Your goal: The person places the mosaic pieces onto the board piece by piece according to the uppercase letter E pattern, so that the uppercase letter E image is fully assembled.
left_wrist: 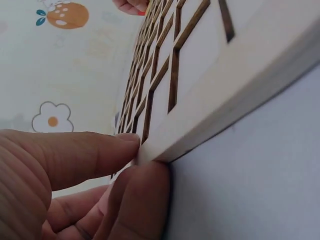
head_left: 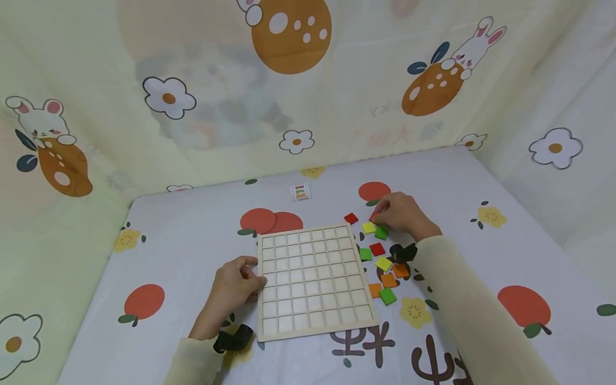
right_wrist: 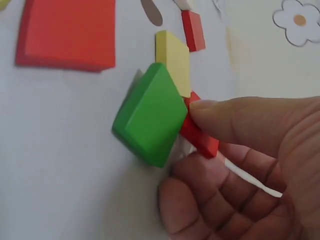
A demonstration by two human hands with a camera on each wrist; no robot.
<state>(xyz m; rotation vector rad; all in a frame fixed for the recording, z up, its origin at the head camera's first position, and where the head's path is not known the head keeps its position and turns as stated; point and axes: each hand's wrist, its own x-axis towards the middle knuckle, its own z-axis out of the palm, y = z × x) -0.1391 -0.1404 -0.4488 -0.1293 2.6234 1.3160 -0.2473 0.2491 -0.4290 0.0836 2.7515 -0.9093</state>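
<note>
A square wooden grid board (head_left: 313,278) with bare cells lies on the table. My left hand (head_left: 236,286) pinches its left rim between thumb and fingers, as the left wrist view shows close up. Beyond the board's upper right corner, my right hand (head_left: 401,215) pinches a red square tile (right_wrist: 200,132) between thumb and fingers. Right beside that tile are a green tile (right_wrist: 152,117) and a yellow tile (right_wrist: 172,62). Another red tile (head_left: 351,218) lies near the board's top right corner.
Along the board's right side lie loose tiles: a red one (head_left: 377,249), a yellow one (head_left: 383,263), a green one (head_left: 387,296) and several orange ones (head_left: 389,280). A small printed pattern card (head_left: 300,191) lies behind the board. A patterned curtain (head_left: 216,107) hangs at the back.
</note>
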